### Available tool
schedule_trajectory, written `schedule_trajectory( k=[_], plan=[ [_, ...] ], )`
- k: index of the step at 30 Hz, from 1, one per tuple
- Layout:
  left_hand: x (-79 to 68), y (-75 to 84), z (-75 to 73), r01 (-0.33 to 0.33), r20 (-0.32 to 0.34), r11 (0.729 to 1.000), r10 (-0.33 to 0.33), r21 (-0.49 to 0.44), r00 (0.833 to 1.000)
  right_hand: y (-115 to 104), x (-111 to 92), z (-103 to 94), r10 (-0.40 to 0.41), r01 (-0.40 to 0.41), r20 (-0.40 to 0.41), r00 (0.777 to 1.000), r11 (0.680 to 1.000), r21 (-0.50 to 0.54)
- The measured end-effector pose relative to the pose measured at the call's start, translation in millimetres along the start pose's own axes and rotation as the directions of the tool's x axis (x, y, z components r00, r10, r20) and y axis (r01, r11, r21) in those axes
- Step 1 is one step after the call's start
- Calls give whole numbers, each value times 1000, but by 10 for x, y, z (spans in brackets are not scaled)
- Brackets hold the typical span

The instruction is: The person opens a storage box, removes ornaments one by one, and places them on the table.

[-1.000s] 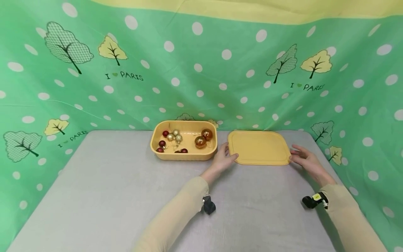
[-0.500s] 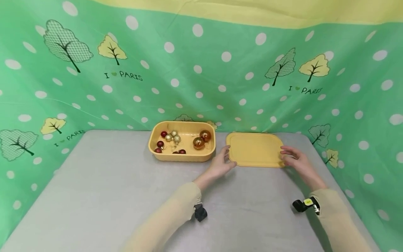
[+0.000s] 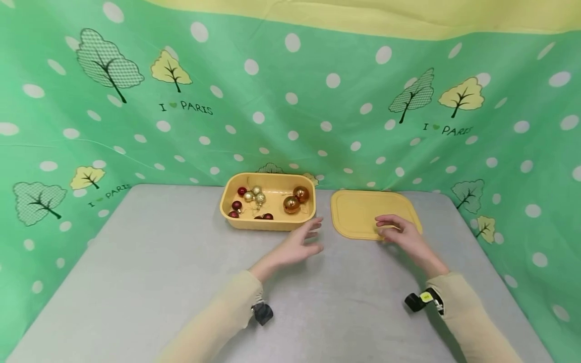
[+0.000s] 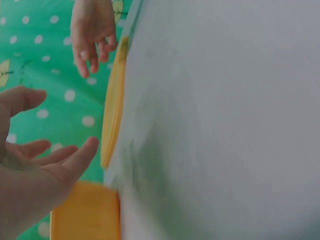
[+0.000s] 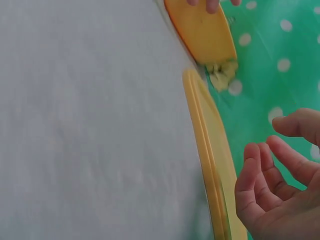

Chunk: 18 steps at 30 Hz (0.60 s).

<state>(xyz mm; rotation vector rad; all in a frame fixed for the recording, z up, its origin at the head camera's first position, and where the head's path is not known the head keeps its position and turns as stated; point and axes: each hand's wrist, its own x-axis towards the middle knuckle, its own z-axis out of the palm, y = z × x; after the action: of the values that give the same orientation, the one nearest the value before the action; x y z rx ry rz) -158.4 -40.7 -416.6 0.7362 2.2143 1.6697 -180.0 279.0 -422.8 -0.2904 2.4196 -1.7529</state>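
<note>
A flat yellow lid [image 3: 358, 214] with rounded corners lies on the table at the right back. Left of it stands an open yellow box [image 3: 260, 225] holding small dark red balls [image 3: 237, 205], pale gold balls [image 3: 248, 196] and two larger copper-coloured baubles [image 3: 291, 204]. My left hand [image 3: 295, 247] hovers in front of the box's right corner, fingers spread, holding nothing. Over the lid's front right part is my right hand [image 3: 401, 236], its fingers loosely bent around nothing. In the right wrist view, a gap shows between thumb and fingers beside the lid [image 5: 212, 150].
A grey cloth [image 3: 181, 282] covers the table. Behind and at both sides hangs a green dotted curtain [image 3: 290, 101] with tree prints, right at the table's back edge. Each sleeve carries a small black wrist camera [image 3: 262, 312].
Both hands have come away from the lid's ends. The left hand has moved left towards the box, and the right hand has moved left over the lid. Lid and box stay in place.
</note>
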Motion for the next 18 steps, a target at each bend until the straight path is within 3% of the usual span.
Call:
schedule_trajectory(
  k=[7,10,18],
  plan=[
    [-197,-17,-304,1,74,998,-5,58,997,-78,74,232,-38,37,38,999,999,7],
    [-262,-56,-400,6,90,999,-9,41,996,-130,111,331,-53,52,55,997,998,19],
    [-474,-147,-707,34,44,999,-33,-11,998,-289,206,570,-85,82,103,991,996,40]
  ],
)
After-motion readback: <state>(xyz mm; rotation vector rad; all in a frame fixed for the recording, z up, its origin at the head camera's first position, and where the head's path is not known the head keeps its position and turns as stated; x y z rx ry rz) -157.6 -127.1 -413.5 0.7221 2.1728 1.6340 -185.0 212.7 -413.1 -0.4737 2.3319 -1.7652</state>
